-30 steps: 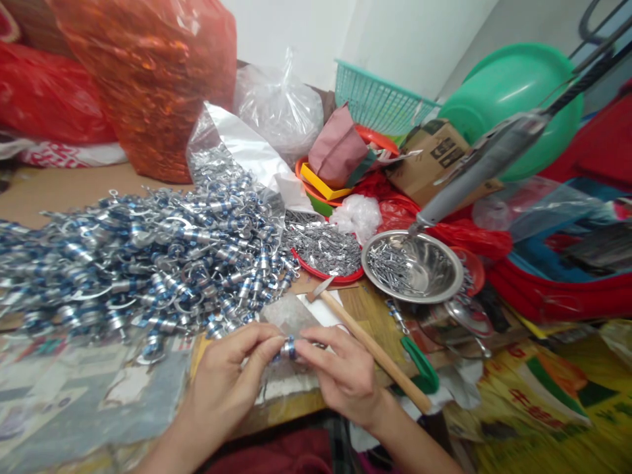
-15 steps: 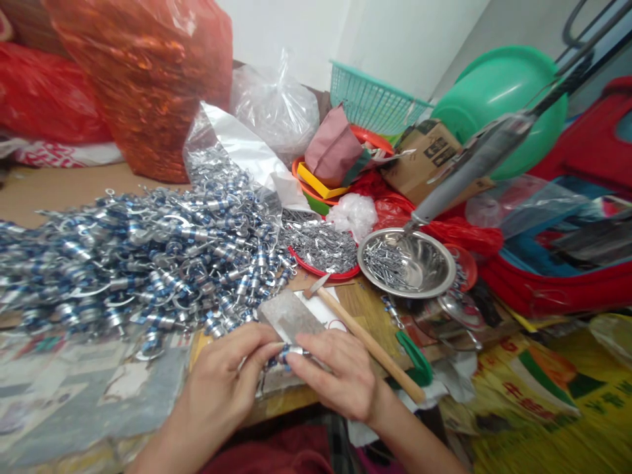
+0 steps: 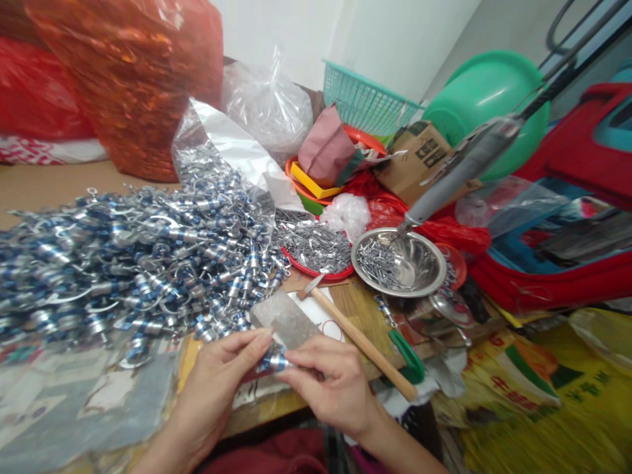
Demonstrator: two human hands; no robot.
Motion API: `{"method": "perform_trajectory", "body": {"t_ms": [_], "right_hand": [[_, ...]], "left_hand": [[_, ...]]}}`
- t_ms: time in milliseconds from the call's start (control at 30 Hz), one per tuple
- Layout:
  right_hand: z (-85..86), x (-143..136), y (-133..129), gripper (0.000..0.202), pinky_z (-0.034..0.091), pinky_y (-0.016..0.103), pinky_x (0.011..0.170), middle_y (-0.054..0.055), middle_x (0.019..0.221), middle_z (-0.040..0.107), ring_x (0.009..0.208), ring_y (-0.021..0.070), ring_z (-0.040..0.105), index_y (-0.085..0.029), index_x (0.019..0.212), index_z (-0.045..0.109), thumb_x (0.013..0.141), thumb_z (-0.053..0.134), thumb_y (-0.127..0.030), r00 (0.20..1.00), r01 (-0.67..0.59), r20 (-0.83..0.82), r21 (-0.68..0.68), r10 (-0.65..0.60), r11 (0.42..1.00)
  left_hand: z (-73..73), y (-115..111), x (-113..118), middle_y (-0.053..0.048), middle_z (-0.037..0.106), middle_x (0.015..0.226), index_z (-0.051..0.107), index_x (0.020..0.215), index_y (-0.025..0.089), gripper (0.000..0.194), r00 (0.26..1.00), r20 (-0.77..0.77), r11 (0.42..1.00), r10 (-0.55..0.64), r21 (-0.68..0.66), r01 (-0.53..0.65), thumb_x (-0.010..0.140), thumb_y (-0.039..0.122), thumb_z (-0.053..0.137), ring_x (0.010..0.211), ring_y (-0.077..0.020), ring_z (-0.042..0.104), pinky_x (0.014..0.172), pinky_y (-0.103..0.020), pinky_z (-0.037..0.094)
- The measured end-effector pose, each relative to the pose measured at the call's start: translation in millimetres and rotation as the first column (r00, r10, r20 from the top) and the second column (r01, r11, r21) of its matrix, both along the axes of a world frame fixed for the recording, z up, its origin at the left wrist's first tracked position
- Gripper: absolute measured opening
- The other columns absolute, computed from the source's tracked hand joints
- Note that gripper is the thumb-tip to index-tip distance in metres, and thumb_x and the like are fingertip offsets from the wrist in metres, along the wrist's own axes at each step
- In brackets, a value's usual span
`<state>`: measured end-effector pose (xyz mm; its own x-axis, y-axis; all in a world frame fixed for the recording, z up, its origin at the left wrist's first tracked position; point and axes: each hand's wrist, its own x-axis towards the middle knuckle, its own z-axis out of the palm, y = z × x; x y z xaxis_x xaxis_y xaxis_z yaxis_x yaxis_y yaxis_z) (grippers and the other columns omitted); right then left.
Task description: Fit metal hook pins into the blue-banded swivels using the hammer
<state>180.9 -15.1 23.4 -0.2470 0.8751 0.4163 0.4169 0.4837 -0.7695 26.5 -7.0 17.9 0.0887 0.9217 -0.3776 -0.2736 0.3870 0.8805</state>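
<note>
Both hands, the left [image 3: 217,378] and the right [image 3: 332,382], pinch a blue-and-silver metal fitting [image 3: 277,361] between them near a flat metal block [image 3: 285,320]. A wooden-handled hammer [image 3: 363,336] lies right of the block. Similar fittings [image 3: 148,257] are heaped to the left; a steel bowl [image 3: 399,262] holds metal pins [image 3: 379,262].

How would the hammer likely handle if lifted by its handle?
The hammer would probably feel head-heavy, its metal head sitting at one end. The long, straight wooden handle should stay stiff, though it looks smooth and might slip slightly.
</note>
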Motion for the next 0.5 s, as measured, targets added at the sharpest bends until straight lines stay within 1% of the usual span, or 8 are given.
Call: {"method": "perform_trajectory", "body": {"t_ms": [100,200,267,300,333,367,400,500], "right_hand": [[2.4,0.4,-0.9,0.013,0.042,0.020,0.045,0.005,0.060,0.065,0.050,0.0113,0.056,-0.014,0.078,0.072,0.070,0.066,-0.024,0.999,0.042,0.000,-0.122,-0.042,0.992],[7.6,9.5,15.2,0.013,0.044,0.020,0.049,0.002,0.062,0.066,0.054,0.0110,0.058,-0.018,0.075,0.072,0.073,0.063,-0.028,0.992,-0.074,0.082,-0.222,0.094,0.972],[10.6,21.7,42.4,0.017,0.047,0.021,0.059,0.001,0.068,0.067,0.063,0.0117,0.061,-0.019,0.074,0.071,0.079,0.057,-0.028,0.970,-0.036,0.232,-0.170,0.076,0.985],[11.0,29.1,60.5,0.020,0.048,0.022,0.064,0.001,0.073,0.068,0.069,0.0122,0.062,-0.019,0.075,0.070,0.082,0.053,-0.027,0.949,0.045,0.315,-0.093,-0.013,0.995],[10.4,36.8,80.4,0.024,0.047,0.023,0.071,0.002,0.083,0.068,0.078,0.0125,0.062,-0.019,0.083,0.069,0.085,0.046,-0.025,0.879,0.182,0.447,0.009,-0.167,0.983],[8.7,44.2,100.9,0.026,0.045,0.024,0.077,0.003,0.094,0.067,0.086,0.0126,0.060,-0.021,0.093,0.067,0.087,0.042,-0.023,0.758,0.254,0.603,0.078,-0.249,0.964],[6.0,50.8,120.8,0.024,0.044,0.025,0.081,0.004,0.099,0.066,0.090,0.0144,0.059,-0.020,0.096,0.066,0.085,0.045,-0.020,0.712,0.263,0.656,0.080,-0.249,0.961],[-5.1,62.3,166.6,0.019,0.043,0.026,0.081,0.004,0.091,0.068,0.088,0.0177,0.060,-0.021,0.089,0.069,0.076,0.055,-0.016,0.633,0.231,0.754,0.031,-0.175,0.973]], "left_hand": [[-0.5,-6.2,3.9,-0.003,0.069,0.080,0.055,0.112,0.021,0.057,0.998,0.053,0.999,0.033,0.014,-0.033,0.059,0.034,0.072,0.078,-0.0194,0.064,0.070,-0.030,0.052],[0.4,-6.8,4.3,-0.002,0.066,0.079,0.042,0.124,0.023,0.071,1.000,0.020,0.999,0.024,0.032,-0.025,0.060,0.033,0.071,0.076,-0.0191,0.065,0.070,-0.030,0.053],[0.4,-4.5,3.2,-0.002,0.065,0.077,0.035,0.127,0.023,0.074,0.999,0.034,1.000,0.005,0.020,-0.006,0.062,0.033,0.069,0.072,-0.0195,0.065,0.068,-0.033,0.054],[0.1,-2.9,2.5,-0.002,0.064,0.077,0.033,0.128,0.023,0.076,0.999,0.044,1.000,-0.007,0.018,0.006,0.062,0.032,0.069,0.071,-0.0197,0.066,0.067,-0.034,0.054],[-0.3,-1.2,1.6,-0.001,0.064,0.076,0.031,0.129,0.023,0.077,0.999,0.051,1.000,-0.021,0.017,0.020,0.062,0.032,0.069,0.071,-0.0199,0.066,0.067,-0.034,0.054],[-0.7,0.5,0.6,-0.001,0.064,0.075,0.030,0.129,0.023,0.077,0.998,0.052,0.999,-0.035,0.017,0.034,0.062,0.031,0.069,0.070,-0.0199,0.066,0.066,-0.034,0.054],[-1.1,2.1,-0.3,-0.001,0.064,0.075,0.029,0.129,0.023,0.078,0.997,0.051,0.999,-0.051,0.019,0.050,0.062,0.031,0.069,0.070,-0.0195,0.065,0.064,-0.033,0.054],[-1.6,6.4,-2.5,0.001,0.063,0.071,0.029,0.127,0.022,0.077,0.994,0.060,0.995,-0.094,0.018,0.093,0.062,0.028,0.069,0.066,-0.0172,0.065,0.059,-0.028,0.053]]}}
